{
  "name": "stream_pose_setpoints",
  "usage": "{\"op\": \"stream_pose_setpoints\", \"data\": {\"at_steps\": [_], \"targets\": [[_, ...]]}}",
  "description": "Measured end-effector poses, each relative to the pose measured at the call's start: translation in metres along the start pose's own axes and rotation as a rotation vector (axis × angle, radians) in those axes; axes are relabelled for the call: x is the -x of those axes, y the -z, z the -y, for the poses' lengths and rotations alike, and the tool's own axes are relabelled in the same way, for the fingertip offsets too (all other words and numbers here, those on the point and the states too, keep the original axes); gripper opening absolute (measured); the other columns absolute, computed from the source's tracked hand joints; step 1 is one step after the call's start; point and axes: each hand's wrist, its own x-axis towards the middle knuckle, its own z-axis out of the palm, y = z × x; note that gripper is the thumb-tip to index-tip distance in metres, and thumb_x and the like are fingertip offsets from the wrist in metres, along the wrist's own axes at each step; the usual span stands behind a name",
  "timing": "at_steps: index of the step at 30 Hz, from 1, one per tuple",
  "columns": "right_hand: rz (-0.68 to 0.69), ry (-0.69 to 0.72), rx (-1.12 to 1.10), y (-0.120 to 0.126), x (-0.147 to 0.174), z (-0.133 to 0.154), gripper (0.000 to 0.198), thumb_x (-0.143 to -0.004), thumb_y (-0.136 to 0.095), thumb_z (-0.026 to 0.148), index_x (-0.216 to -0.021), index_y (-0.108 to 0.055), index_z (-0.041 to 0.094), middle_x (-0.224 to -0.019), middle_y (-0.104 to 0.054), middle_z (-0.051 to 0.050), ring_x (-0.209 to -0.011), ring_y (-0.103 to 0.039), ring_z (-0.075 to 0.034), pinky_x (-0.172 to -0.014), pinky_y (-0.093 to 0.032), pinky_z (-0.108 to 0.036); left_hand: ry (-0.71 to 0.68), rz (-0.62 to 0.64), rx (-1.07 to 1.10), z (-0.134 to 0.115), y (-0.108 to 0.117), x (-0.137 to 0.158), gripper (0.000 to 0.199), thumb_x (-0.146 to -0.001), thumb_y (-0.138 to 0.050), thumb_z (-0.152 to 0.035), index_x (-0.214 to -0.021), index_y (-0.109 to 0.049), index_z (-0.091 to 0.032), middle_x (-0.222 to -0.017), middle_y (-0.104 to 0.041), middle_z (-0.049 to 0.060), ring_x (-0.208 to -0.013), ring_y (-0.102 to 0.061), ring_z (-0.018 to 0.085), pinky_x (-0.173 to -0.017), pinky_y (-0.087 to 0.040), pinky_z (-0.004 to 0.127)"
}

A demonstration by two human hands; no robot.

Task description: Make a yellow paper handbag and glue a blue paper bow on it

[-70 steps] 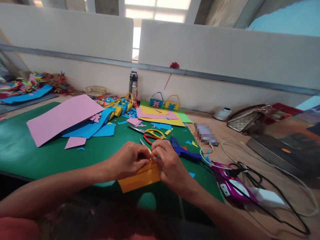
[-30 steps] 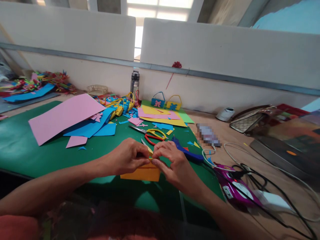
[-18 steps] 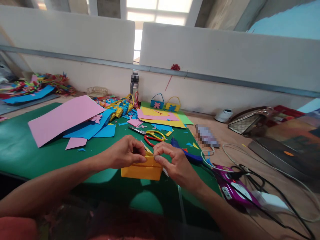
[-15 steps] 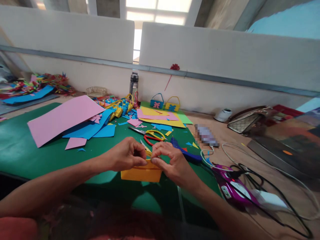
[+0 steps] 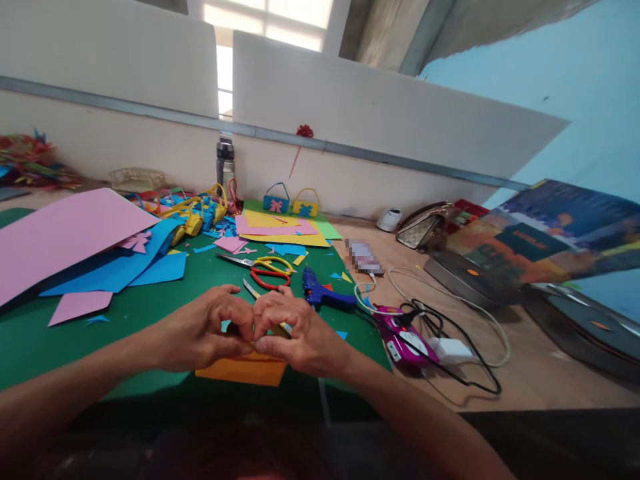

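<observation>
Left hand [image 5: 213, 331] and right hand [image 5: 297, 328] pinching orange-yellow paper [image 5: 243, 372], fingertips pressing together; paper sitting left of glue gun [image 5: 319, 293]. Body looking folded, top edge seemingly being unfinished; blue bag [image 5: 277, 203], yellow bag [image 5: 305, 207] standing beyond glue gun, looking complete.

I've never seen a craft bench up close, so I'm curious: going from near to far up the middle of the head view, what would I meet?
Orange-yellow piece, yellow-and-red-handled scissors, yellow and pink sheets, small yellow bag, white panel.
</observation>
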Motion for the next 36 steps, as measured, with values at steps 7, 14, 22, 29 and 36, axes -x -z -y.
{"op": "stream_pose_setpoints", "data": {"at_steps": [7,14,22,29,36], "targets": [[0.012,0.0,0.039,0.008,0.001,0.004,0.022,-0.073,-0.068,0.004,-0.065,-0.053,0.018,-0.076,-0.057,0.004,-0.087,-0.056,-0.014,-0.092,-0.031,-0.04,0.004,0.06,-0.041,-0.006,0.01,-0.002,0.005,-0.072,-0.06,-0.02,-0.067,-0.059,-0.02,-0.068,-0.06,-0.008,-0.071,-0.056,0.01,-0.109,-0.013,0.036],[0.021,0.05,0.035,0.015,0.001,0.004,0.021,-0.073,-0.066,0.001,-0.067,-0.053,0.017,-0.079,-0.052,0.004,-0.085,-0.054,-0.013,-0.089,-0.033,-0.036,0.007,0.089,-0.018,-0.003,0.018,-0.004,0.014,-0.075,-0.06,-0.023,-0.062,-0.055,-0.018,-0.063,-0.055,-0.01,-0.063,-0.052,0.007,-0.109,-0.013,0.033],[-0.085,0.117,0.098,0.014,-0.001,-0.009,0.023,-0.071,-0.072,0.01,-0.064,-0.051,0.017,-0.075,-0.052,0.004,-0.082,-0.053,-0.014,-0.087,-0.032,-0.037,0.027,0.125,-0.035,-0.005,0.025,-0.008,0.018,-0.075,-0.06,-0.028,-0.061,-0.056,-0.017,-0.061,-0.055,-0.009,-0.062,-0.053,0.007,-0.106,-0.017,0.034],[-0.118,0.059,0.094,0.011,0.001,-0.007,0.025,-0.071,-0.07,0.008,-0.062,-0.049,0.018,-0.075,-0.053,0.003,-0.079,-0.052,-0.014,-0.086,-0.034,-0.035,0.006,0.138,-0.033,-0.001,0.027,-0.011,0.018,-0.076,-0.057,-0.027,-0.061,-0.055,-0.017,-0.059,-0.054,-0.008,-0.06,-0.051,0.008,-0.104,-0.022,0.034],[-0.12,-0.045,0.079,0.009,-0.002,-0.009,0.023,-0.075,-0.06,0.004,-0.062,-0.047,0.019,-0.073,-0.053,0.002,-0.077,-0.051,-0.015,-0.083,-0.033,-0.036,-0.026,0.028,-0.26,-0.004,0.02,-0.014,0.014,-0.079,-0.056,-0.024,-0.068,-0.059,-0.017,-0.067,-0.061,-0.005,-0.063,-0.053,0.009,-0.102,-0.023,0.038]]}}
